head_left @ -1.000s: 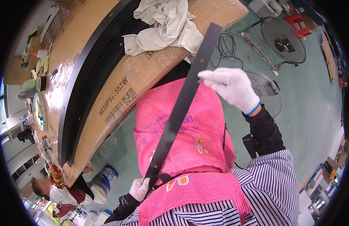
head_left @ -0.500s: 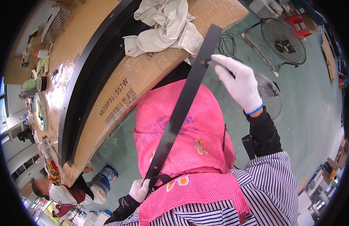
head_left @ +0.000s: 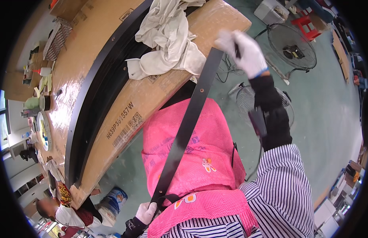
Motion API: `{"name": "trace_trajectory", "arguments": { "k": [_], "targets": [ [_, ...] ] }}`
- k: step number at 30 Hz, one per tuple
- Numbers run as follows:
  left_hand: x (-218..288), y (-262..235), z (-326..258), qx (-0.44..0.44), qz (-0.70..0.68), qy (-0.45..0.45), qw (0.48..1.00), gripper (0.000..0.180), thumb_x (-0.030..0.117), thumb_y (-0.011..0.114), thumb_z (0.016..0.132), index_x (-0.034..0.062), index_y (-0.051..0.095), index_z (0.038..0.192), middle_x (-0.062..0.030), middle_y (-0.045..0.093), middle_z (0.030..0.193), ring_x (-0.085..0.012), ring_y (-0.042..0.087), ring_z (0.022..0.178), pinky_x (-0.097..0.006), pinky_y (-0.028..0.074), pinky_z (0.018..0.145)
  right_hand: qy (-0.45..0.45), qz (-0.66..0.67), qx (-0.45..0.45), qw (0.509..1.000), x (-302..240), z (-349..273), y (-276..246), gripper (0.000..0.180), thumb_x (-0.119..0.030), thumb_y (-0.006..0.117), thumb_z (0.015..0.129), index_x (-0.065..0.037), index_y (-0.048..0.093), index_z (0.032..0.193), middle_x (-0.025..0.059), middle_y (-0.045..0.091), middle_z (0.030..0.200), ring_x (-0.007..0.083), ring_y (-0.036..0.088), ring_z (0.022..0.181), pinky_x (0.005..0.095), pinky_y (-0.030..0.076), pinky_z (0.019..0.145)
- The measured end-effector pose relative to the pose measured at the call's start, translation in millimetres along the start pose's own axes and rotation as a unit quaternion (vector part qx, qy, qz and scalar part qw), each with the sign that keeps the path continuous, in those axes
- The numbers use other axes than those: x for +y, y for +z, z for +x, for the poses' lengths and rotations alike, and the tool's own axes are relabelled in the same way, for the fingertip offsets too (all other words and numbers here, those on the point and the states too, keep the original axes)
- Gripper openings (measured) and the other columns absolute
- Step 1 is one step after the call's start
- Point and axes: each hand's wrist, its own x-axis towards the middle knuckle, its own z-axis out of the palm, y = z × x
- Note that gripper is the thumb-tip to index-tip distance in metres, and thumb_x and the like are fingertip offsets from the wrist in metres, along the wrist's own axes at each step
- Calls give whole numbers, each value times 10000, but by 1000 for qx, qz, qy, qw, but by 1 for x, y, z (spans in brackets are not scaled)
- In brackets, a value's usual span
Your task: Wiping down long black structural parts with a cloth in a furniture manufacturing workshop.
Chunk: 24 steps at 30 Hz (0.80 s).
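Note:
A long flat black strip with small screw holes slants up across the pink apron. My left hand, in a white glove, closes round its lower end near my waist. My right hand, also white-gloved, hangs in the air beyond the strip's upper end, apart from it. Its fingers are bent and slightly blurred round a small dark thing that I cannot make out. Long curved black strips lie on the cardboard-covered table, and a crumpled off-white cloth rests partly over them.
Floor fans and a loose cable are on the green floor to the right. A red stool stands farther back. Bottles, tape and a round dish line the table's left side. Another person works at lower left beside a blue-and-white bucket.
My right hand has left the strip's edge and moved up past its top end. The strip's upper end has shifted left and toward me; my left hand still holds the lower end.

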Motion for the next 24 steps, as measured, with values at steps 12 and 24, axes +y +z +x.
{"name": "trace_trajectory", "arguments": {
  "k": [12,24],
  "targets": [
    [-15,0,12,4,8,57,998,399,282,515,1038,-69,641,896,-84,588,666,-157,548,644,-363,466,612,142,-54,43,987,-44,-34,34,225,-148,686,984,-61,763,1177,43,738,903,122,676,733,264,514,657],
    [-13,1,14,5,36,54,998,419,292,512,1048,-61,617,850,-61,583,641,-144,533,622,-356,450,588,117,-56,31,991,-54,-41,43,237,-137,702,954,-95,771,1176,106,749,958,225,714,854,318,550,779]
  ]
}}
